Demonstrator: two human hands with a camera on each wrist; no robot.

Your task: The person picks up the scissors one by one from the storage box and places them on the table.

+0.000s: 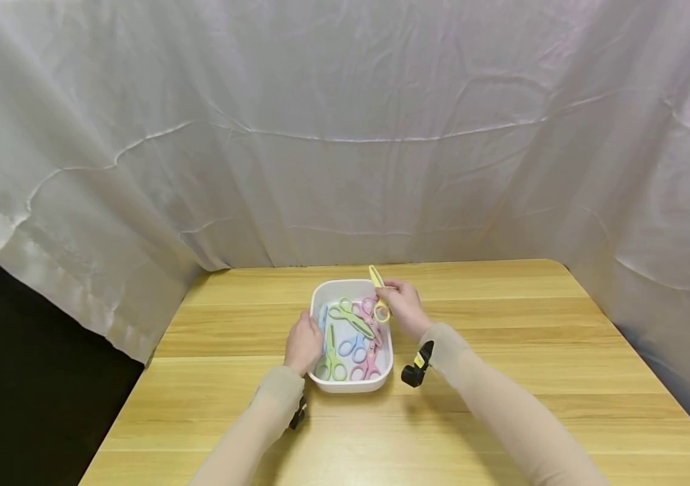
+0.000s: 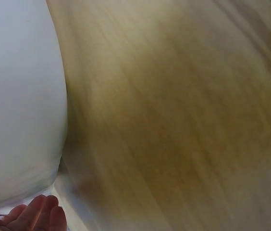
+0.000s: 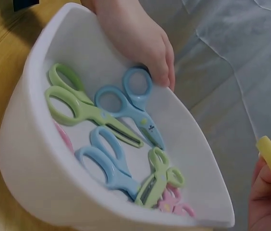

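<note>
A white plastic box [image 1: 351, 387] sits on the table with several pairs of children's scissors inside. My left hand [image 1: 304, 343] holds its left side; the right wrist view shows that hand [image 3: 135, 41] over the rim. Pinched in my right hand [image 1: 402, 302] is a pair of yellow scissors [image 1: 377, 278], raised over the box's far right corner with the blade end pointing up and away. Among the scissors in the box are green scissors [image 1: 331, 351], blue scissors [image 3: 142, 118] and pink scissors [image 1: 369, 364], some overlapping. The left wrist view catches only fingertips [image 2: 46, 214] beside the box wall.
The wooden table [image 1: 503, 324] extends to both sides of the box. Behind it hangs a pale grey curtain [image 1: 345, 189], which also runs along the sides. A dark area [image 1: 29, 371] lies beyond the table's left edge. Both wrists wear small black cameras.
</note>
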